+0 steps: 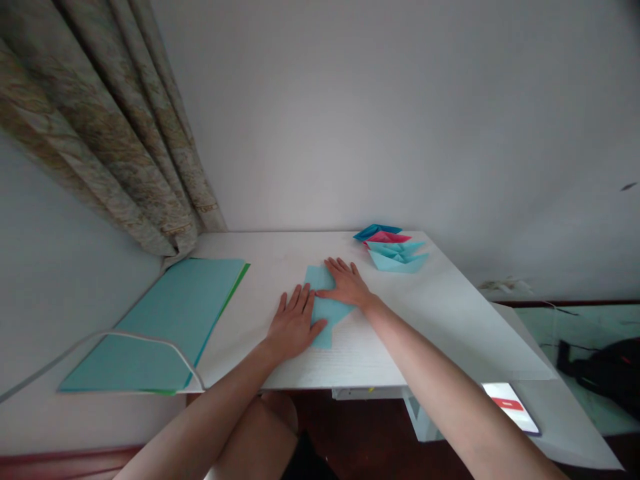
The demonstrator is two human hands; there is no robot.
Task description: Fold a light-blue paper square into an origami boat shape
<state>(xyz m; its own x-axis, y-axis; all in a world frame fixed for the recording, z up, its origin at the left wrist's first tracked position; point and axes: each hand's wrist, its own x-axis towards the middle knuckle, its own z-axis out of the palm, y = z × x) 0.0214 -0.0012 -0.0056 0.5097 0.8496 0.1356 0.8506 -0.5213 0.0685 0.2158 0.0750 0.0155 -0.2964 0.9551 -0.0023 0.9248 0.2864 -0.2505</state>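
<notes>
Light-blue paper sheet (pixel 324 308) lies flat on the white table (pixel 450 313), roughly centre, near the front edge. Both hands are on it. Left hand (pixel 293 325): palm down, fingers spread slightly, pressing the sheet's left/lower part, thumb laid across the paper. Right hand (pixel 346 283): palm down, fingers close together and flat, holding the upper right part. No pinch on either, both flattened out.

Progress, judging from layout: sheet already has angled edges, so looks like at least one fold is in, prob. being creased or smoothed now. Can't tell exact fold count, hands cover most of it. Shape is nowhere near the finished pieces, so early stage imo.

Done so far: small pile of folded paper boats (pixel 395 250) at the far right of the table, well apart from the hands. Teal, pink and light-blue ones, count unclear, they overlap.

Left to do: stack of flat paper sheets (pixel 170 327) at table left, mostly blue w/ a green edge showing underneath, so plenty of stock unfolded.

Misc: grey cable (pixel 125 337) loops over the stack's front corner. Phone (pixel 510 405) w/ lit screen on a lower surface to the right. Curtain (pixel 125 133) at back left.
</notes>
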